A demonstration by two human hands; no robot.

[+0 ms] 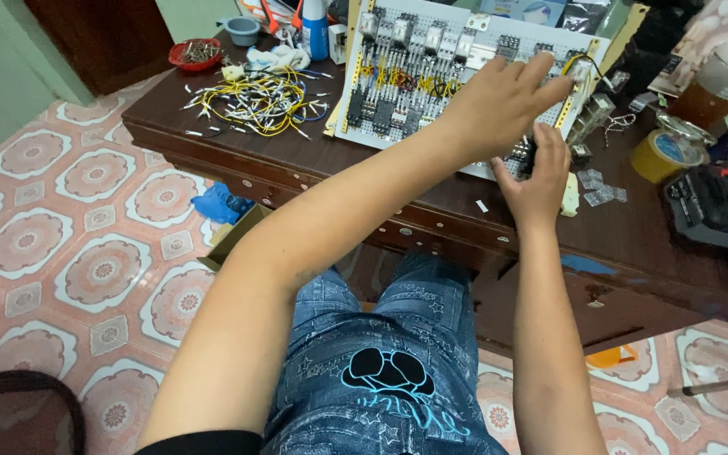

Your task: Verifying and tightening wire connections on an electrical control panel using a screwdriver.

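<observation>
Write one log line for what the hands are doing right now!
left hand: on panel, fingertips at yellow wire | right hand: on black part at panel edge | wire pile: on table

Toward the far left corner of the dark wooden surface (212,139) lies a tangle of yellow, white and blue wires (259,99). Behind it, at the far edge, sit a red dish of small metal parts (195,54), a grey cup (241,30), a crumpled white cloth (278,57) and a blue and white bottle (315,27). Near the right edge lie a roll of brown tape (664,154), clear plastic pieces (600,187) and a black power tool (709,211). A blue rag (221,205) lies on the patterned tile floor (61,219).
</observation>
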